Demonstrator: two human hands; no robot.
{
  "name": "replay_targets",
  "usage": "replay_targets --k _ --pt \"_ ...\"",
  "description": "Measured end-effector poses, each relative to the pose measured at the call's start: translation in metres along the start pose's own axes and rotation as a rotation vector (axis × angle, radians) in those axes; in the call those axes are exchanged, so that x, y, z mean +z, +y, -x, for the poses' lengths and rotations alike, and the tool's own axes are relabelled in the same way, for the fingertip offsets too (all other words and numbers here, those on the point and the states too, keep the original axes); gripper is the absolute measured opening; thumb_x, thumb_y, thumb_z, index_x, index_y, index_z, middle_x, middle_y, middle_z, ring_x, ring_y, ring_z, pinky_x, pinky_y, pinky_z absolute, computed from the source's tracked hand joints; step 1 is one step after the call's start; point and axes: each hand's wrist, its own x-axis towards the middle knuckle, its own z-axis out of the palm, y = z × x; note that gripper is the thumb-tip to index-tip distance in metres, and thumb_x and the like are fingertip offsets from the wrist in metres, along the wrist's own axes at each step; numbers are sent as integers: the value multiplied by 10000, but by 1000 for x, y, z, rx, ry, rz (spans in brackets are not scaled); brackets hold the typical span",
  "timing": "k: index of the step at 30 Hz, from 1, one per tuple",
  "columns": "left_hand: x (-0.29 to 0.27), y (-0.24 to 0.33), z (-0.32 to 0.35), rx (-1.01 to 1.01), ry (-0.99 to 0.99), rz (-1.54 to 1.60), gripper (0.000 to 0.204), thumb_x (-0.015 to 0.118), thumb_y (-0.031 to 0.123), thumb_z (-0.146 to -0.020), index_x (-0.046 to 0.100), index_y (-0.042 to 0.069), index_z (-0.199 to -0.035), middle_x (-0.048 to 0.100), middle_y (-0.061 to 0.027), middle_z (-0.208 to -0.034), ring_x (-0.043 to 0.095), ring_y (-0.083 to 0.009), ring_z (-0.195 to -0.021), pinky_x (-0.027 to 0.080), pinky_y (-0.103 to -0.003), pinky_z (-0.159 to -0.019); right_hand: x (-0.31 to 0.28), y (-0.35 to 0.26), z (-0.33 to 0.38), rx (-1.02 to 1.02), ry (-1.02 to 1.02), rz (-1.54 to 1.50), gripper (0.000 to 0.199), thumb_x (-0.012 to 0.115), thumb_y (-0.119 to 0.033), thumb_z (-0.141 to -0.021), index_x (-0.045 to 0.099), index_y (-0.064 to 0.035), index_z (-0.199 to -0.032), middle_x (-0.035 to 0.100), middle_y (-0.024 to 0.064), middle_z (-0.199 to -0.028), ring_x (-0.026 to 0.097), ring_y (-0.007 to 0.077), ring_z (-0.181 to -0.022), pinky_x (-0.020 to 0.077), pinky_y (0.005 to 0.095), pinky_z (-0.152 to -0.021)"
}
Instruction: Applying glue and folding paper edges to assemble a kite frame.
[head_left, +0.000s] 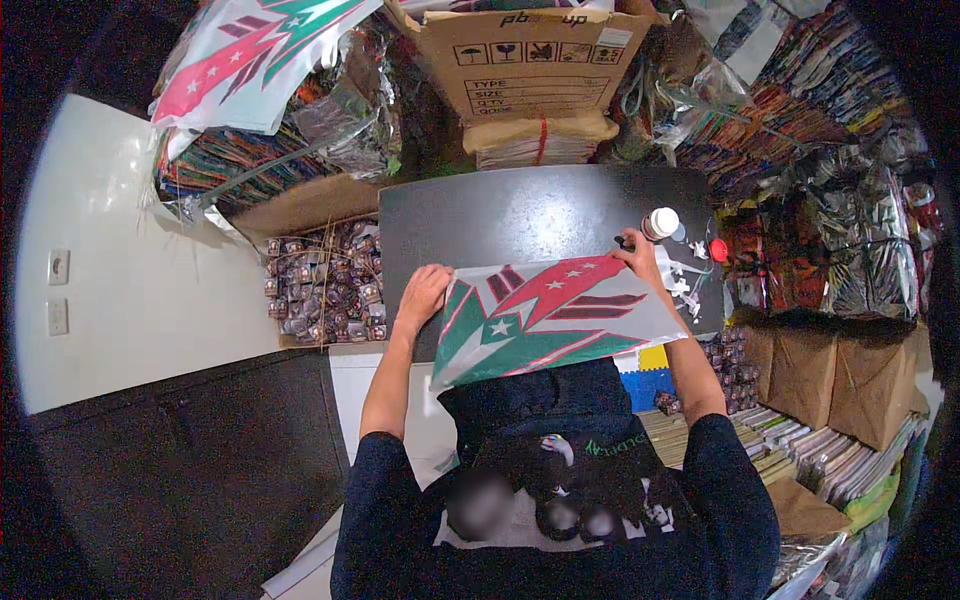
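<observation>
A thin white sheet (540,325) printed with green and red shapes and white stars stretches between my hands. It hangs over the near edge of the dark table, in front of my body. My left hand (428,292) grips its upper left corner, fingers closed. At the upper right corner my right hand (642,262) is closed on the sheet too. A small black item (624,242) shows at the right fingertips; its kind is too small to make out. Just beyond that hand stands a white-lidded jar (660,223).
On the dark table (480,210), a red round lid (718,250) and white scraps (685,285) lie at right. A box of small wrapped items (325,285) stands left. Beyond are a cardboard carton (535,60) and bundled stacks (790,110). A similar printed sheet (255,65) drapes upper left.
</observation>
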Motion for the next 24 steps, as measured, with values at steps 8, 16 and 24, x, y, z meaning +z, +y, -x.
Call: replay_targets --k 8,16,24 --pt "6 0 13 -5 -43 -68 328 602 42 -806 583 73 -1132 632 -73 -1170 562 -268 -1144 436 -404 -981 -10 -54 23 -437 23 383 219 739 -86 -700 736 -132 -914 544 128 -1206 569 282 -1031 438 413 -879" --pt "4 -2 8 -5 -54 -29 324 597 58 -820 583 91 -1141 635 -77 -1134 562 -267 -1137 420 -407 -989 -20 -56 25 -404 -69 408 254 751 -104 -712 749 -145 -962 513 140 -1275 547 305 -1075 431 418 -943" --pt "2 -1 5 3 -92 -48 309 601 68 -820 569 90 -1126 622 -61 -1191 554 -271 -1138 421 -411 -987 -30 -52 25 -496 -101 504 400 700 -8 -681 756 -198 -1029 478 149 -1364 509 335 -1175 398 457 -984"
